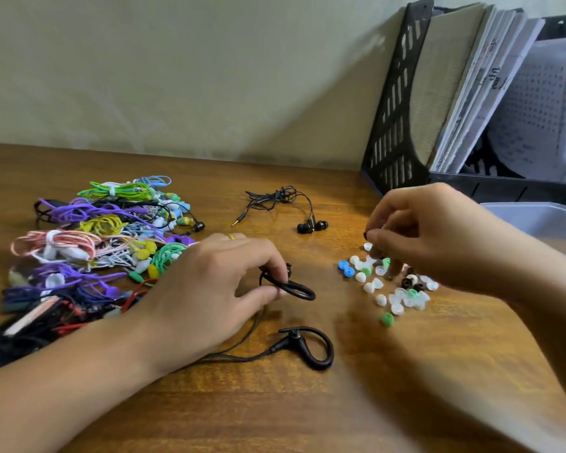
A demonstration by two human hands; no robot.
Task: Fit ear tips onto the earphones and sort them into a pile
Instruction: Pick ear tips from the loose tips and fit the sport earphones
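Note:
My left hand (pixel 216 282) pinches one black ear-hook earphone (pixel 294 288) against the wooden table (pixel 307 403). Its twin ear-hook earphone (pixel 311 346) lies loose nearer to me, joined by a black cable. My right hand (pixel 438 237) hovers over a scatter of loose ear tips (pixel 389 289), white, green, blue and black, with its fingertips closed on a small dark ear tip (pixel 367 235). A heap of coiled coloured earphones (pixel 105 243) fills the table's left side.
A separate black earphone set (pixel 307 225) with a tangled cable and jack plug lies at the centre back. A black file rack (pixel 402 103) with papers stands at the back right. A clear plastic tub (pixel 543 220) sits behind my right wrist.

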